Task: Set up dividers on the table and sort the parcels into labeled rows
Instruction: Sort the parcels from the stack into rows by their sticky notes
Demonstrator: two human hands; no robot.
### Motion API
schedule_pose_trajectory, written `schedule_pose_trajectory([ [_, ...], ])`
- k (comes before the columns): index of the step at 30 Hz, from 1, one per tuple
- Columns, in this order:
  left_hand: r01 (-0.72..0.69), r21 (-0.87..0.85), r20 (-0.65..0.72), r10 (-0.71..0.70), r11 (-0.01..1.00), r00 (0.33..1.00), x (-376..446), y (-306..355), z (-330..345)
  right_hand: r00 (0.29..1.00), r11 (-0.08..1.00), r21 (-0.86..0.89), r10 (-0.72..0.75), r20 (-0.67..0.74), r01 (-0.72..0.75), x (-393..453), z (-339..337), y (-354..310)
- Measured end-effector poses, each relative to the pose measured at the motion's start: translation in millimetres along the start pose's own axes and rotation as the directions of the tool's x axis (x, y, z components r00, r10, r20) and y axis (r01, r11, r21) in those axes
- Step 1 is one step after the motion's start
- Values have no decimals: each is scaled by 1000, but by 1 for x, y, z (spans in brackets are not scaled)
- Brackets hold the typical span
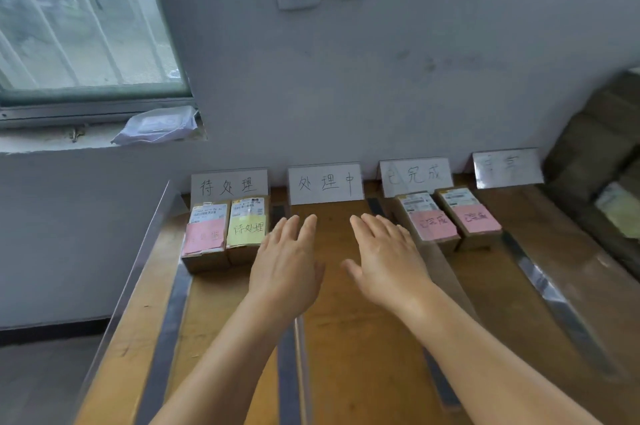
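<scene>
Flanking both hands [341,261] — sorted parcels [225,234].

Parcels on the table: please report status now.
Left hand and right hand open, holding nothing. Four parcels in two rows. Middle row bare.

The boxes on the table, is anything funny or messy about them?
Mostly tidy. One oddity: in the left row, one parcel wears a pink note and its neighbour a yellow note, while both parcels in the third row have pink notes. The pink note's writing is too faint to read. Both hands hover empty.
</scene>
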State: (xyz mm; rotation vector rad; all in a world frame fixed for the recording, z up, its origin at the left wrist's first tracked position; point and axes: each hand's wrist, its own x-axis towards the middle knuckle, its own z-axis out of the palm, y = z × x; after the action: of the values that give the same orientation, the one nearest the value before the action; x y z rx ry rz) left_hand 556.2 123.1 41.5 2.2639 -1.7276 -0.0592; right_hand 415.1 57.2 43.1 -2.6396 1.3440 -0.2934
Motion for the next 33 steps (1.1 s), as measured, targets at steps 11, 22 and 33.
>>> schedule_pose_trajectory([
  [11,-130,-44,46,132,991,990,-62,168,20,990,993,-7,117,-76,-118,-129,-55,133],
  [22,-234,-136,92,247,963,965,-117,337,63,951,961,-4,275,-145,-278,-261,-103,265],
  [33,-479,-187,102,502,857,859,-121,473,91,859,874,43,483,-170,-484,-340,-142,370],
])
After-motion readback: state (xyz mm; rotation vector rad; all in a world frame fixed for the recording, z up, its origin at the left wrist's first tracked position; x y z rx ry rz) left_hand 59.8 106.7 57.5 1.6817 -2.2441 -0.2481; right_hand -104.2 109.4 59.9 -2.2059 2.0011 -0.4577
